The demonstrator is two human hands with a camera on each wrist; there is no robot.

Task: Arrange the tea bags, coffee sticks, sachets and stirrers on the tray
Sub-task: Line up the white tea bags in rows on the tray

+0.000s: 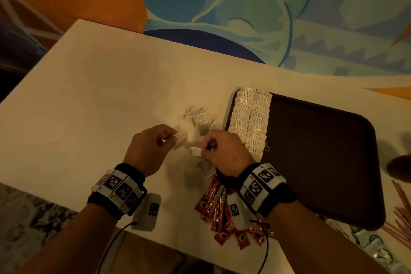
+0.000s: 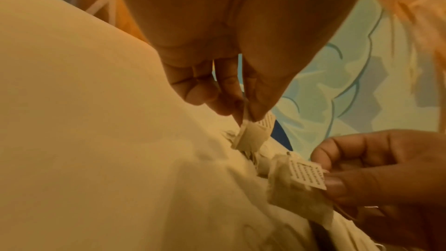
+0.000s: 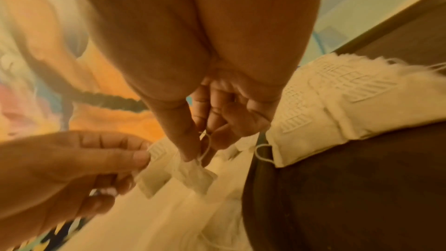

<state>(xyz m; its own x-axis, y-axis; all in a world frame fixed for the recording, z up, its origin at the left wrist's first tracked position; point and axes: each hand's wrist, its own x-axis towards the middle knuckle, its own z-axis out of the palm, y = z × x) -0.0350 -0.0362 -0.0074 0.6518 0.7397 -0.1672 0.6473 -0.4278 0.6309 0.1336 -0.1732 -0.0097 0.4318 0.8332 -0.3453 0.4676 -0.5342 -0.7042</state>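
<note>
A dark brown tray [image 1: 322,151] lies on the cream table, with two overlapping rows of tea bags [image 1: 251,118] along its left edge. A loose pile of tea bags [image 1: 200,118] sits just left of the tray. My left hand [image 1: 164,140] pinches the paper tag of one tea bag [image 1: 179,136], seen close in the left wrist view [image 2: 251,136]. My right hand [image 1: 208,149] pinches the tag and string of another tea bag [image 1: 196,151], which hangs below the fingers [image 3: 195,175]. Red coffee sticks [image 1: 213,202] lie fanned out under my right wrist.
Pink stirrers [image 1: 400,207] lie right of the tray, and green-printed sachets [image 1: 373,244] sit at the table's near right corner. A dark rounded object [image 1: 400,167] is at the right edge. The table [image 1: 89,95] stretches bare to the left.
</note>
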